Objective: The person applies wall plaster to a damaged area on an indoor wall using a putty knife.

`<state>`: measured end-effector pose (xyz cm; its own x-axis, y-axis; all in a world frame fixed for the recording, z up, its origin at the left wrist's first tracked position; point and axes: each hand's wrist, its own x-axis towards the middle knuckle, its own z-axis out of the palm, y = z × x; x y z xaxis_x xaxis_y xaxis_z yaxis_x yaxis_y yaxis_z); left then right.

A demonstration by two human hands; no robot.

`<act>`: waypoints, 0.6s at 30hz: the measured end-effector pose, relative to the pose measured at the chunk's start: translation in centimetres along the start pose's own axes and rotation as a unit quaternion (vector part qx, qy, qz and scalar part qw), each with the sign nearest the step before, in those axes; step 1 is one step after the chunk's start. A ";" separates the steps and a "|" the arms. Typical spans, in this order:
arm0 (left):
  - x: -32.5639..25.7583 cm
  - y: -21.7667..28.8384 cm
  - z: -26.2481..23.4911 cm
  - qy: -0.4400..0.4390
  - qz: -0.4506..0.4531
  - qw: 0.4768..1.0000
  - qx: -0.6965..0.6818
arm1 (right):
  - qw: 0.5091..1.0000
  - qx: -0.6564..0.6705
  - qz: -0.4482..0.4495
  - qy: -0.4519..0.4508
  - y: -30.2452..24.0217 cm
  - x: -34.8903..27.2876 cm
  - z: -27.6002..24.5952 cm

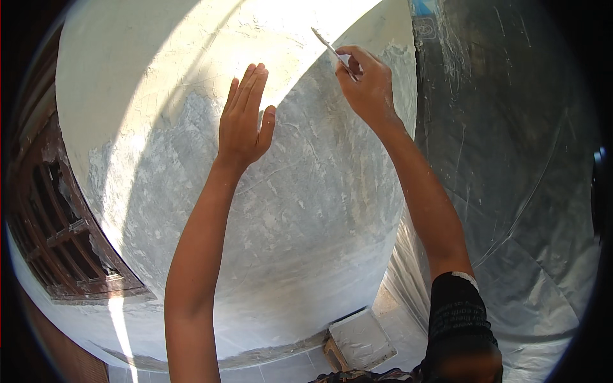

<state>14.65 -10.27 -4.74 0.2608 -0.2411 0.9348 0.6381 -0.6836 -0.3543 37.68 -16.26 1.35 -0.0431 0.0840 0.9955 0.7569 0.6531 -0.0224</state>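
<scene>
Your right hand is closed on the handle of a thin blade, pinched between thumb and curled fingers high on the wall, close to the wall's right edge where the plastic sheet begins. From that grip the blade runs up and to the left, its long axis slanting along the plaster, with the tip in the sunlit patch near the top edge and the flat apparently laid against the surface, though contact is hard to confirm. Your left hand is open, fingers straight and together, thumb apart, palm toward the wall, lower and left of the blade; whether it touches the plaster you cannot tell. The right hand is plainly the nearer one to the blade tip. The grey, damp-looking area spreads below both hands. At the wall's left edge sits a brown window grille; at its foot, a flat board lies on the floor.
</scene>
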 end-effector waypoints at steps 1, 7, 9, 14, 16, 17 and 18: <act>0.1 -0.3 0.3 -0.006 0.004 1.000 0.007 | 0.996 -0.037 -0.069 0.030 0.8 0.7 0.5; -0.2 -1.1 1.2 -0.028 0.011 0.999 0.032 | 0.954 -0.184 -0.218 0.086 4.1 2.2 3.5; -0.3 -1.2 1.5 -0.024 0.020 0.999 0.033 | 0.949 -0.211 -0.219 0.080 4.9 2.4 4.0; -0.5 -1.6 1.9 -0.016 0.030 0.999 0.035 | 0.937 -0.258 -0.231 0.044 6.1 0.9 4.7; -0.6 -1.7 1.8 -0.006 0.026 0.999 0.030 | 0.942 -0.253 -0.218 0.026 5.6 -1.6 4.8; -0.6 -1.7 1.8 -0.007 0.027 0.999 0.030 | 0.946 -0.251 -0.206 0.009 5.4 -2.5 4.7; -0.7 -1.8 1.8 -0.013 0.025 0.999 0.035 | 0.946 -0.251 -0.206 0.009 5.2 -2.9 4.7</act>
<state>14.59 -7.65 -4.85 0.3114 -0.2545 0.9155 0.6735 -0.6206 -0.4016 38.70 -9.59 -2.06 -0.3935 -0.1160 0.9120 0.8928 0.1881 0.4092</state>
